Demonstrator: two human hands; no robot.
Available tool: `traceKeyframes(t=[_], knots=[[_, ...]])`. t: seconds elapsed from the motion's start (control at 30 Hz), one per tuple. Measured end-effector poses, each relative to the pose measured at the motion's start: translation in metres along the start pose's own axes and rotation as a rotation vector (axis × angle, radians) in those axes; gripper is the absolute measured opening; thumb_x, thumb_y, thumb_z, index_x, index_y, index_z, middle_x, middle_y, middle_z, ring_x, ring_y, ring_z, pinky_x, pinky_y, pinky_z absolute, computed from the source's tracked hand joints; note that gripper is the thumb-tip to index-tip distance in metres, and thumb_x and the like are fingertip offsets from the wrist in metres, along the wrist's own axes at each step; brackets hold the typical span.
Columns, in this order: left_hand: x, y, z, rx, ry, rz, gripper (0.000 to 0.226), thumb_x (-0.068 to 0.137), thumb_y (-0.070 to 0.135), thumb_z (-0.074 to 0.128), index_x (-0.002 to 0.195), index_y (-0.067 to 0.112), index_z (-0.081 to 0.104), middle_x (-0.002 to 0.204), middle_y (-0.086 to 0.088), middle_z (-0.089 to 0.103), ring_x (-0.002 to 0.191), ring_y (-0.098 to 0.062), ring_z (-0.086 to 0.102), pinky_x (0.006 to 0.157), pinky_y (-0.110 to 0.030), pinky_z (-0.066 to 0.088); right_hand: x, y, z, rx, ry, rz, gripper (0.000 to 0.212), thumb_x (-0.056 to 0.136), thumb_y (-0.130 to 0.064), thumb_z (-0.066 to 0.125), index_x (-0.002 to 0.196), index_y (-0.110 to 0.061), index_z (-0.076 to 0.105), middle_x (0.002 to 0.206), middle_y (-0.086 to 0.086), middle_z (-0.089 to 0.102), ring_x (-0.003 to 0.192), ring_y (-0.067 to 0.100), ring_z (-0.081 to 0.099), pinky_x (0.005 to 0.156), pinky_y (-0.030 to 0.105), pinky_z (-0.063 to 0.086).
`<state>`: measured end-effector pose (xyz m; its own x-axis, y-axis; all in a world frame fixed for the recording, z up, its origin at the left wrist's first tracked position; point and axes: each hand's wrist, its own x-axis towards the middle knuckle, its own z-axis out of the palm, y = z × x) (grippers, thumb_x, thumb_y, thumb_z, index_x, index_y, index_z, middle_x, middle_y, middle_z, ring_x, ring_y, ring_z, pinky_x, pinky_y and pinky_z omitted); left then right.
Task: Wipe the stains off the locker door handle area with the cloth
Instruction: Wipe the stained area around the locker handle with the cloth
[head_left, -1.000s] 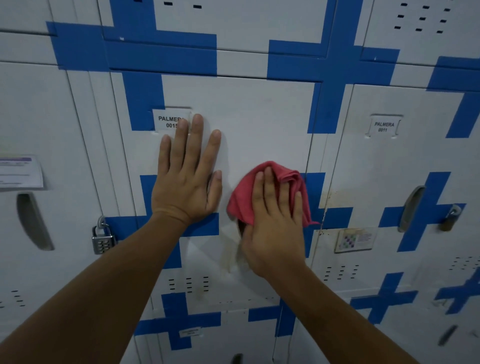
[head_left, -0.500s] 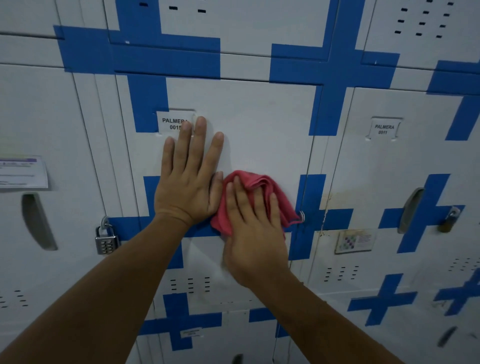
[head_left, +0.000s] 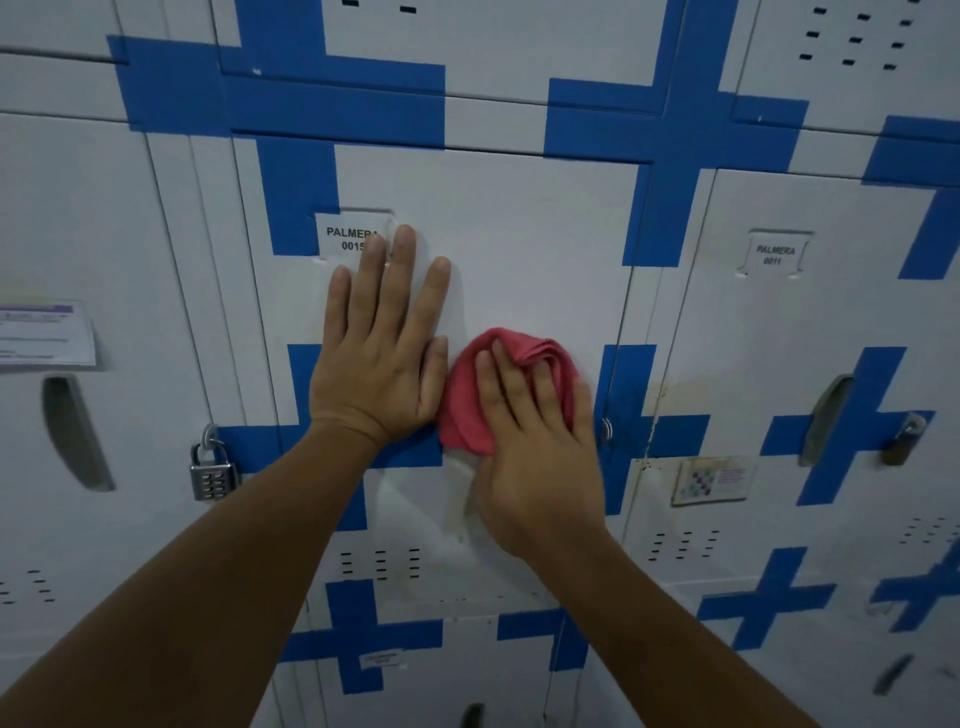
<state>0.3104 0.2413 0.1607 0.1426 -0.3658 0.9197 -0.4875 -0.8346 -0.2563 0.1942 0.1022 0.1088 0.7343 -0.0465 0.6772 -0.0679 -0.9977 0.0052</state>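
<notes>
A white locker door (head_left: 519, 249) with blue cross markings fills the middle. My left hand (head_left: 379, 358) lies flat on it with fingers spread, its fingertips over the name label (head_left: 345, 236). My right hand (head_left: 535, 447) presses a bunched red cloth (head_left: 467, 395) against the door just right of my left thumb. The cloth and hand hide the handle recess. Brownish smears (head_left: 462, 512) show on the door just left of my right wrist. A small metal lock loop (head_left: 606, 428) sticks out at the door's right edge.
A combination padlock (head_left: 210, 475) hangs on the left neighbouring locker, beside its handle recess (head_left: 72, 431) and a paper notice (head_left: 44, 332). The right locker has a handle (head_left: 826, 415), a brass padlock (head_left: 901, 441) and a sticker (head_left: 711, 478). Yellowish stains (head_left: 670, 395) mark its left edge.
My right hand slid the cloth left across the handle area until it touched my left thumb. It has since edged slightly back to the right. My left hand stayed flat.
</notes>
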Motion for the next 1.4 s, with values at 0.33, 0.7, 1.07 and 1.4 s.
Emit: traceKeyframes(t=[0.33,0.7,1.07,1.4], knots=[[0.0,0.001,-0.001,0.011,-0.005,0.0,0.069,0.1,0.037,0.034,0.16,0.012,0.012,0.165,-0.022,0.01,0.153,-0.039,0.007,0.124,-0.051,0.001,0.002,0.002,-0.003,-0.002,-0.008,0.011,0.082,0.092,-0.041,0.04,0.155,-0.023,-0.01,0.163,-0.001,-0.007,0.149,0.026,-0.012,0.119,0.054,-0.002],[0.0,0.0,-0.002,0.009,-0.013,0.007,0.068,0.101,0.038,0.034,0.16,0.012,0.013,0.164,-0.024,0.011,0.152,-0.04,0.007,0.124,-0.05,-0.002,-0.001,-0.053,0.007,0.12,-0.078,0.109,0.089,0.092,-0.037,0.041,0.149,-0.014,-0.024,0.158,0.009,-0.026,0.145,0.031,-0.023,0.113,0.048,-0.022],[0.0,0.001,-0.002,0.028,0.0,0.002,0.065,0.101,0.037,0.029,0.16,0.012,0.013,0.164,-0.023,0.012,0.152,-0.041,0.008,0.124,-0.051,-0.001,-0.084,-0.054,0.075,0.115,-0.267,-0.015,0.113,0.054,-0.036,0.087,0.151,-0.017,0.031,0.144,0.008,0.05,0.131,0.034,0.048,0.111,0.054,0.018],[-0.001,0.003,-0.004,0.008,0.005,-0.008,0.066,0.1,0.035,0.035,0.159,0.011,0.018,0.163,-0.024,0.016,0.151,-0.042,0.013,0.123,-0.054,0.006,-0.102,-0.035,0.091,0.089,-0.322,-0.042,0.119,0.052,-0.034,0.085,0.152,-0.013,0.022,0.146,0.012,0.048,0.133,0.039,0.044,0.12,0.052,0.006]])
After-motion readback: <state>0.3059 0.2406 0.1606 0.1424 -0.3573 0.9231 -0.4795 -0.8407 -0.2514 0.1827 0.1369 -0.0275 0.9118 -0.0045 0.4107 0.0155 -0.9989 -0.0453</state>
